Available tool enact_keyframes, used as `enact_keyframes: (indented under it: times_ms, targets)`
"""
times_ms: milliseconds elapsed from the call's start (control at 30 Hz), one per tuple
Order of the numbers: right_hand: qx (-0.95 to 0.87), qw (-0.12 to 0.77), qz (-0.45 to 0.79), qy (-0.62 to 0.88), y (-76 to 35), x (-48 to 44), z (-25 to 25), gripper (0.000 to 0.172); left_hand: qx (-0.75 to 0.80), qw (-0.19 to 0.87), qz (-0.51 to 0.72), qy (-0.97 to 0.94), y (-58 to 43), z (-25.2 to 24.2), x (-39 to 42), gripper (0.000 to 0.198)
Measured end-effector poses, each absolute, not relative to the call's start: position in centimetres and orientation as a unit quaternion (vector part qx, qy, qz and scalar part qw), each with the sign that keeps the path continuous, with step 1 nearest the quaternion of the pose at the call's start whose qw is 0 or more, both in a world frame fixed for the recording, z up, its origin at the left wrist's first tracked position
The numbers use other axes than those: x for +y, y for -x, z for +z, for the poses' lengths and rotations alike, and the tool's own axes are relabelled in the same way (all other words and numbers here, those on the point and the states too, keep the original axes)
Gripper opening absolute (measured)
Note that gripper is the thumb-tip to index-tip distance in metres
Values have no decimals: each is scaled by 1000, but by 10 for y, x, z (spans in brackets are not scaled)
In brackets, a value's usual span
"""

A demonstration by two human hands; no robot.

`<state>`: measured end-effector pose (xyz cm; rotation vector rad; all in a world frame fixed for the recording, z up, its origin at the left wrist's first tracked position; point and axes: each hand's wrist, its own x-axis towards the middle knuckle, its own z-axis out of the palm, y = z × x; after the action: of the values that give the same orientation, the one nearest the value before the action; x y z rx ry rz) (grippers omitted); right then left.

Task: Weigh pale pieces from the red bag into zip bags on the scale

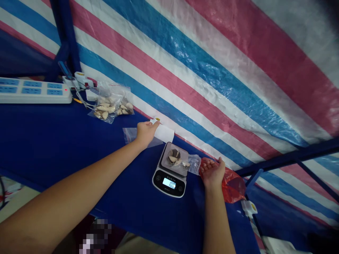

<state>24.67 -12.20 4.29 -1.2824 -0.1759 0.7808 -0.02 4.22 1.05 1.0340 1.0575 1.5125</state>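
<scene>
My left hand [146,134] is closed, thumb over curled fingers, on a piece of white paper [164,134] near the striped sheet. Beneath that wrist lies a clear zip bag [129,134]. A digital kitchen scale [168,180] stands between my hands, its lit display reading what looks like 10.0. On its pan, pale dried slices [174,159] rest in and around the mouth of a clear plastic bag [194,164] that hangs off the right side. My right hand [214,173] is palm up with loosely bent fingers apart, against a red plastic bag [234,185].
Two clear bags of similar slices [106,107] lie at the back left. Beside them are a screwdriver [66,70], plugs with cables and a white power strip [34,91]. A striped plastic sheet [169,77] slopes along the back of the blue table [66,141].
</scene>
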Motion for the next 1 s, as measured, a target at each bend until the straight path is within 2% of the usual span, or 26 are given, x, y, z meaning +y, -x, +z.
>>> enact_keyframes:
  times_ms: [67, 167, 300, 367, 467, 567, 600, 733, 900, 1000]
  targets:
    - [-95, 735, 365, 563, -246, -121, 42, 44, 427, 516, 602, -435, -4, 6, 44, 52]
    - [-113, 746, 318, 574, -246, -119, 39, 55, 415, 527, 590, -450, -7, -1, 42, 51]
    - [-137, 752, 289, 577, -249, -118, 36, 52, 399, 537, 585, -458, -6, -4, 41, 47]
    - [-145, 753, 289, 573, -251, -117, 35, 52, 386, 545, 586, -458, -5, -2, 42, 35]
    - [-153, 751, 300, 568, -252, -117, 32, 41, 364, 551, 596, -457, -5, 0, 45, 12]
    - [-162, 745, 306, 570, -251, -116, 29, 18, 350, 554, 598, -462, -4, 0, 45, 9]
    - [-164, 743, 303, 575, -251, -116, 27, 16, 345, 558, 594, -465, -3, -1, 45, 7]
    - [-165, 739, 278, 591, -253, -116, 20, 26, 321, 592, 570, -471, -1, -2, 43, 13]
    - [-186, 730, 284, 593, -257, -115, 14, 15, 302, 605, 552, -488, -3, -1, 41, 19]
    - [-214, 714, 299, 596, -258, -114, 12, 15, 295, 593, 560, -498, -3, -1, 40, 22]
